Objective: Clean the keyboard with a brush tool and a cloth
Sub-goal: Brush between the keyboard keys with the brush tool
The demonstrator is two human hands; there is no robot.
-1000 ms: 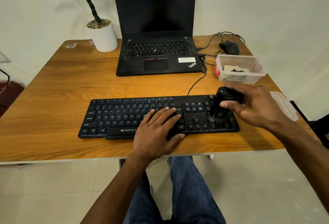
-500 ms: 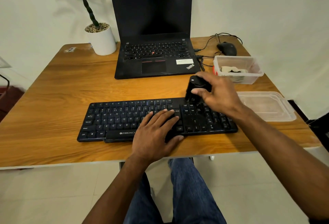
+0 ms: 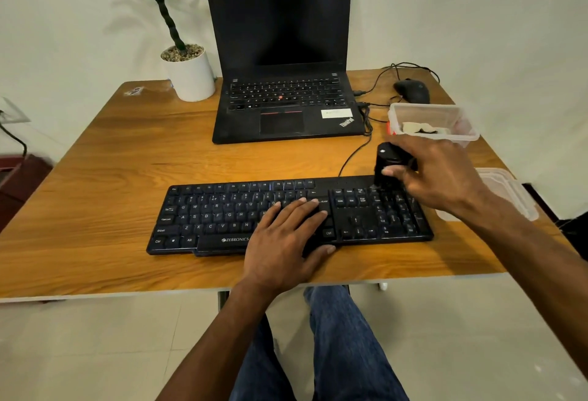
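Note:
A black keyboard (image 3: 222, 219) lies near the front edge of the wooden desk (image 3: 105, 177). My left hand (image 3: 286, 241) rests flat on its right-centre keys, fingers spread, holding nothing. My right hand (image 3: 442, 174) grips a stubby black brush tool (image 3: 386, 162) upright, its lower end at the top row of the number pad on the keyboard's right end. A pale cloth (image 3: 420, 128) lies inside the clear plastic box (image 3: 458, 123) behind my right hand.
A black laptop (image 3: 283, 107) stands open behind the keyboard, with cables on its right side and a black mouse (image 3: 412, 90) at the back right. A white plant pot (image 3: 191, 77) stands at the back left. A clear lid (image 3: 509, 190) lies at the right edge.
My right hand carried the brush from the number pad's front up to the keyboard's top middle, then right to the pad's top row. My left hand stayed on the keys.

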